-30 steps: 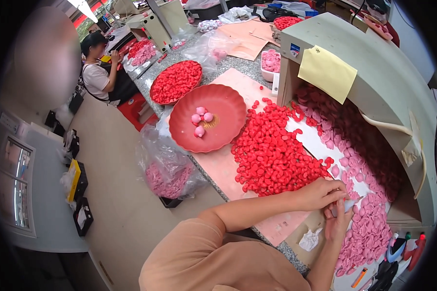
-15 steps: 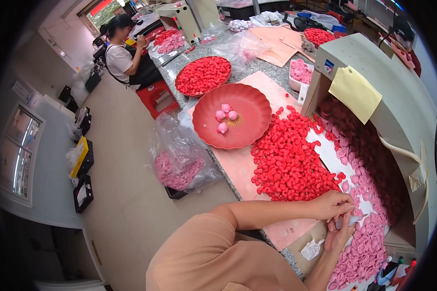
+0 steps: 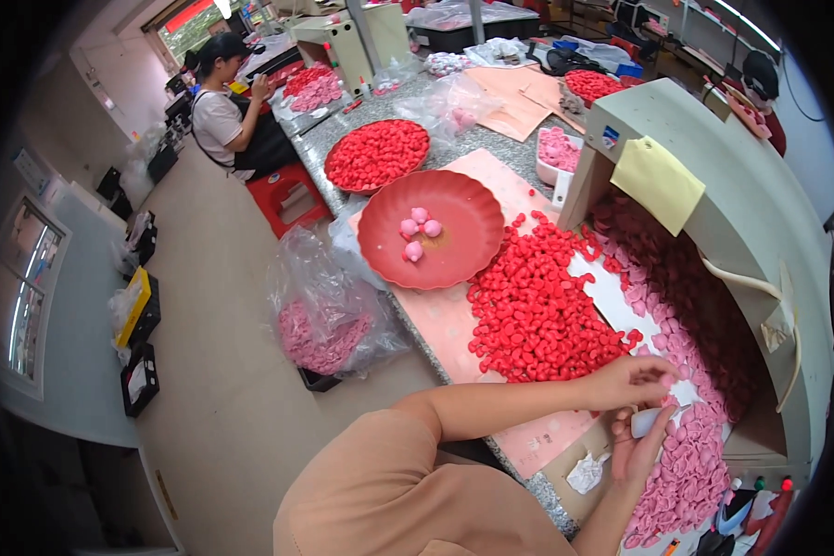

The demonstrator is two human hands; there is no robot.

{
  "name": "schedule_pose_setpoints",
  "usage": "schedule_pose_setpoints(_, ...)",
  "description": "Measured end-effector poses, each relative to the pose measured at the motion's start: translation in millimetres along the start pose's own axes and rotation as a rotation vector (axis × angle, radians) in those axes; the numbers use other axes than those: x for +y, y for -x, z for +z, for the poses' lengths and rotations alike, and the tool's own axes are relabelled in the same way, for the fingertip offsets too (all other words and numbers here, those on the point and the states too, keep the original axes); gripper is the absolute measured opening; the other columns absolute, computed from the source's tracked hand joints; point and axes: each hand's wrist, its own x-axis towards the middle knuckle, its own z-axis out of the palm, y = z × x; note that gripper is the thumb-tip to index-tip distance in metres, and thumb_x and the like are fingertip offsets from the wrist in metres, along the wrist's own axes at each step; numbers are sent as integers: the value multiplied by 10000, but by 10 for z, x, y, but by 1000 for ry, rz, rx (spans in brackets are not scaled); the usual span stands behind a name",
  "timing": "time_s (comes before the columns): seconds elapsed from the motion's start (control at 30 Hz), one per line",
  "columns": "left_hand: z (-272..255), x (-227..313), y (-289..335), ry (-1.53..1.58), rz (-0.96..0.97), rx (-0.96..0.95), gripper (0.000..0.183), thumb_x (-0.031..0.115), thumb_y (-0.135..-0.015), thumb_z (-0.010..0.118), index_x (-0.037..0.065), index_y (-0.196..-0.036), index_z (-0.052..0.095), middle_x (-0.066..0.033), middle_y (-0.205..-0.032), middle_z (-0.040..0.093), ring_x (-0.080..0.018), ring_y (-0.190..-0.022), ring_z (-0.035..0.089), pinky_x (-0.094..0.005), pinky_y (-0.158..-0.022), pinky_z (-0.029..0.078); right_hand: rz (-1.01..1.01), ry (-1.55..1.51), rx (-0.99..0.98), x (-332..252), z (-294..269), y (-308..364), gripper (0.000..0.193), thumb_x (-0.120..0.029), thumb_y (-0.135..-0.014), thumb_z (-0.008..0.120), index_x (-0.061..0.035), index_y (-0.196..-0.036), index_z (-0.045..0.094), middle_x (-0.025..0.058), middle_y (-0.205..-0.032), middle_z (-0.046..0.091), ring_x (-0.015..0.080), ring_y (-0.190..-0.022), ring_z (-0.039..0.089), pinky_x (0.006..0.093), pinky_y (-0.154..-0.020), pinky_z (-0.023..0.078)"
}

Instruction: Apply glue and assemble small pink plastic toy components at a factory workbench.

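Observation:
My left hand point(image 3: 628, 382) is at the edge of the pink pile, its thumb and fingers curled around a small pink petal-like piece point(image 3: 665, 379). Just below it, my right hand point(image 3: 638, 450) is closed around a small whitish squeeze bottle point(image 3: 643, 423), whose thin nozzle points toward the pink pieces. Many pink cupped pieces point(image 3: 681, 477) lie beside and beyond my right hand. A large heap of small red pieces point(image 3: 547, 310) spreads just past my left forearm. Several round pink-and-red assembled pieces point(image 3: 421, 222) sit in a scalloped red tray point(image 3: 389, 264).
A grey curved machine housing point(image 3: 751, 185) arches over the bench on the right. Behind the tray stands a red bowl point(image 3: 377, 153) full of red pieces. Crumpled tissue point(image 3: 586, 473) lies by my right wrist. A plastic bag point(image 3: 324, 324) stands left of the bench; a seated person point(image 3: 227, 116) works farther back.
My hands have drawn apart. The left one has moved off the bottle toward the pink pieces, while the right still holds the bottle. The whole view has shifted slightly.

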Motion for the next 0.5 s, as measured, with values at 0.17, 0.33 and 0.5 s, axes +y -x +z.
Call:
schedule_pose_setpoints(0.17, -163, -86, -58, 458, 81, 122, 337, 171, -921, 533, 66, -1237, 475, -39, -1166, 529, -102, -912, 577, -281, -787, 494, -198, 400, -105, -126, -313, -65, 262, -242, -932, 490, -32, -1088, 485, 58, -863, 574, 82, -539, 470, 187, -428, 354)
schedule_pose_setpoints(0.33, -184, -203, -179, 581, -76, 66, 326, 226, -918, 535, 96, -1215, 500, 1, -1123, 550, -120, -901, 570, -284, -774, 492, -422, 622, 75, -271, -356, 42, 244, -86, -843, 588, -44, -1069, 508, 25, -813, 590, 37, -557, 442, 170, -470, 340)
schedule_pose_setpoints(0.5, -249, 23, 10, 571, -173, 268, 329, 351, -926, 493, 114, -1155, 512, -54, -1059, 576, -156, -886, 574, -314, -802, 482, -540, 510, 28, -161, -431, -175, 284, -146, -875, 566, -42, -1131, 501, 11, -810, 565, 61, -594, 478, 183, -518, 378)
